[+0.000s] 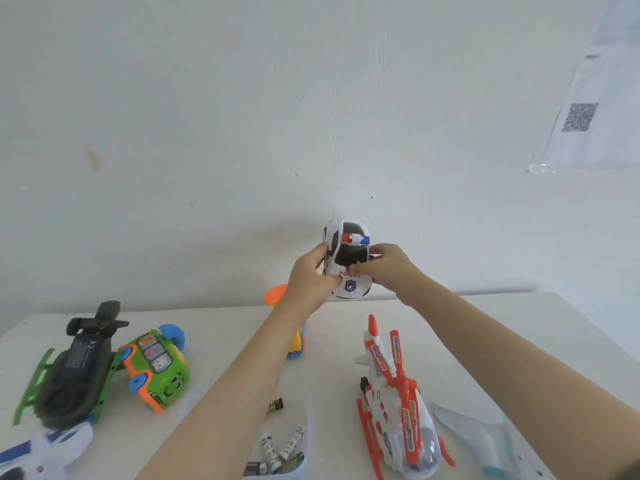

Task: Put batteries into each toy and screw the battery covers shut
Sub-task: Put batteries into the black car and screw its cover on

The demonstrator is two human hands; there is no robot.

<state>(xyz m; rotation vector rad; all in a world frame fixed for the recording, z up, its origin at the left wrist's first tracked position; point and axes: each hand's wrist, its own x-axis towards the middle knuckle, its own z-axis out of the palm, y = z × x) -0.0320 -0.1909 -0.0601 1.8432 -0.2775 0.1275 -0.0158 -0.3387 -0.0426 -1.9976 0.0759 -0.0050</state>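
Both my hands hold a white and black police toy car up above the far edge of the table, its roof light and hood badge facing me. My left hand grips its left side with the thumb on the hood. My right hand grips its right side, thumb across the hood. Several loose batteries lie in a clear bag near the front edge, and one more battery lies just beyond them. The car's underside is hidden.
On the white table lie a dark green helicopter upside down, a green and orange bus, a red and white helicopter, a blue and white toy and a yellow and orange toy behind my left arm. A clear plastic bag lies at the right.
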